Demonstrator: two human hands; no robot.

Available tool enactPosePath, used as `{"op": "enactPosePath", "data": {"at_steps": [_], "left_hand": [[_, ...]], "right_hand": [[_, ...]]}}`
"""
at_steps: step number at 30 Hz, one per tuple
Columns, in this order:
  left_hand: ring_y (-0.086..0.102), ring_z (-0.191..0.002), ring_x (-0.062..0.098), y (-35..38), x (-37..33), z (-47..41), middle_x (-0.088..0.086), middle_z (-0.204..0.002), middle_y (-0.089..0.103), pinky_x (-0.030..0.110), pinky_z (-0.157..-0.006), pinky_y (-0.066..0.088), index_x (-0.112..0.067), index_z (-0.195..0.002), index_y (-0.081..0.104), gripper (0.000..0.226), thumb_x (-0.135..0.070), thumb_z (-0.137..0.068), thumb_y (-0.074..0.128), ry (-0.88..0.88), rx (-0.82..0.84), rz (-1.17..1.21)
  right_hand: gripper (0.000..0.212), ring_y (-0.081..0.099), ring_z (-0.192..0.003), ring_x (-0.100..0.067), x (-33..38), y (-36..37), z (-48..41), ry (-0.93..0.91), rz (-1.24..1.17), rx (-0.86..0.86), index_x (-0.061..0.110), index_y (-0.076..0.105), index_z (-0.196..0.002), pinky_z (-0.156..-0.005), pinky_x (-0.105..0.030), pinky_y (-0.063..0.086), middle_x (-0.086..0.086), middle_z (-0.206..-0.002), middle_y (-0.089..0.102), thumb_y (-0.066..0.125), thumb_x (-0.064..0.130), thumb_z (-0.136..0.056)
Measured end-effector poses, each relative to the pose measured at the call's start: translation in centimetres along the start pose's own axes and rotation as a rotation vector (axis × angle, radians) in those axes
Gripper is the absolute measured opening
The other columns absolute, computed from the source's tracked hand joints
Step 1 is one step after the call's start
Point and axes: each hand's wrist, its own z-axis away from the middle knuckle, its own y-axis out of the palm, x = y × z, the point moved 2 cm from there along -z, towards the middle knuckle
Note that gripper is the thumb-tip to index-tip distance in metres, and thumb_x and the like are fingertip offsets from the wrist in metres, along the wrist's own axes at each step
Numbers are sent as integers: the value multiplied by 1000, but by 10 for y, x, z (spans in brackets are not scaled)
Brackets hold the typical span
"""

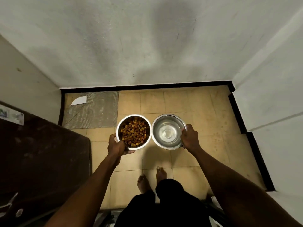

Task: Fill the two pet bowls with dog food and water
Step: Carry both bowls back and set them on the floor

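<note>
Both arms reach forward: left hand (116, 145) closed on the kibble-filled steel bowl (133, 131); right hand (190, 138) closed on the water bowl (168, 131), rims touching.

My bare feet (152, 179) stand on tan floor tiles (196, 112), my dark trousers (164, 202) below them. A black skirting strip (147, 86) runs along the foot of the scuffed white wall (147, 38). In the far left corner one tile is gone, leaving grey combed adhesive (95, 112) with a white tile shard (79, 100) on it. A dark brown surface (41, 153) sits to my left.
</note>
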Motion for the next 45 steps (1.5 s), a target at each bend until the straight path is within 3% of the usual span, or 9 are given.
{"op": "enactPosePath", "data": {"at_steps": [5,14,18,22,29,32,36,39,45], "left_hand": [[74,-89,40,22,16,-64,20,-132,57,52,-63,65,-25,-133,44,55,2,-90,64,-43,-43,25],[72,-93,41,78,102,-233,17,-133,54,57,-69,64,-22,-136,42,60,8,-90,64,-113,-73,153],[71,-97,45,103,153,-313,20,-133,55,56,-70,64,-23,-129,44,58,11,-87,62,-107,-82,186],[73,-93,44,122,205,-393,21,-133,56,58,-72,63,-25,-129,44,59,11,-87,63,-99,-84,184],[76,-86,43,150,283,-513,20,-127,60,56,-71,64,-27,-132,41,61,9,-88,64,-92,-91,198],[76,-87,42,156,308,-549,21,-128,61,59,-73,64,-24,-137,41,64,9,-88,64,-91,-82,215],[75,-92,42,163,332,-582,21,-135,57,57,-70,64,-25,-137,41,67,10,-86,64,-97,-101,223],[77,-84,40,166,343,-593,22,-134,58,50,-64,64,-24,-138,41,66,8,-87,67,-98,-93,240],[76,-87,45,173,352,-610,22,-137,54,53,-65,63,-26,-137,41,66,8,-88,67,-110,-68,257]], "right_hand": [[18,67,-60,-26,-21,47,-56,56,18,33,8,51,-115,-33,-29,48,-15,-93,64,46,22,-106],[20,67,-61,-26,-110,165,-194,87,-3,30,4,50,-115,-40,-31,52,-8,-87,61,44,20,-107],[19,69,-64,-31,-167,227,-260,110,-34,17,6,49,-117,-40,-37,56,-16,-95,63,43,22,-107],[19,64,-55,-24,-226,289,-313,119,-58,18,3,49,-120,-32,-24,46,-19,-97,61,43,17,-108],[23,60,-54,-18,-314,372,-389,92,-17,6,-3,50,-119,-32,-15,41,-16,-94,60,41,16,-108],[26,50,-60,-9,-340,395,-408,83,41,-10,-6,51,-123,-35,-9,37,-17,-99,57,41,13,-108],[27,52,-70,-19,-367,418,-426,110,88,-16,-3,53,-124,-42,-12,32,-21,-107,62,42,16,-107],[26,57,-69,-23,-376,428,-431,109,70,-34,-2,53,-120,-49,-23,43,-19,-102,63,43,18,-107],[21,61,-57,-22,-381,441,-439,156,27,-26,2,51,-116,-32,-26,44,-13,-89,58,42,17,-106]]}}
